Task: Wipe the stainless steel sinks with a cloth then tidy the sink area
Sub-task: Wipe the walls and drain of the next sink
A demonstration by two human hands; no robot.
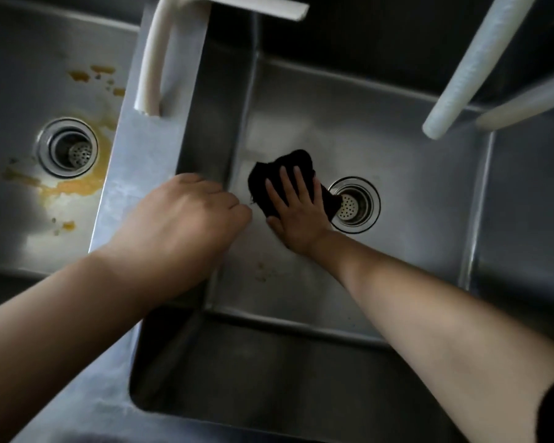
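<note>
While the clenched left grip point(186, 219) rests beside it, the flat right grip point(298, 212) presses the cloth point(285, 167).

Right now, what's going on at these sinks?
A person is wiping the right sink with a dark cloth, the right hand pressing it flat on the basin floor beside the drain. The left hand rests on the divider between the basins. The left sink has yellow stains around its drain, not yet wiped.
</note>
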